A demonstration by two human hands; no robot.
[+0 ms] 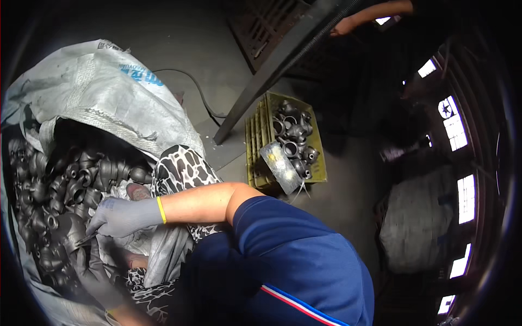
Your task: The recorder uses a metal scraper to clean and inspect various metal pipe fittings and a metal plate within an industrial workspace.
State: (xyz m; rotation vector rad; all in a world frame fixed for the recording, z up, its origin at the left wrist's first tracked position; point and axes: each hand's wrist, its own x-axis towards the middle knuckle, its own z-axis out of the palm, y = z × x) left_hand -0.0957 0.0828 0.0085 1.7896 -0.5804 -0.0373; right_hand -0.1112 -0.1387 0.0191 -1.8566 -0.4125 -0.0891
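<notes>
My right hand (122, 216), in a grey glove with a yellow cuff, reaches left over a big open white woven sack (81, 81). Its fingers are closed in a pinch at a thin dark piece that I cannot make out. Below it, my left hand (92, 274), gloved too and in shadow, is closed against a dark rounded pipe fitting (69, 225). Its fingertips are partly hidden. Beneath and around both hands lie many dark metal pipe fittings (76, 190) heaped in the sack. The sack's folded rim rests against my patterned trouser legs.
A yellow-green plastic crate (258, 144) full of fittings stands to the right, a spotted metal plate (280, 167) leaning on it. A slanted dark post (261, 81) and a cable (198, 89) are beyond. Another person's arm (375, 13) shows at the top. A pale covered bulk (416, 228) sits far right.
</notes>
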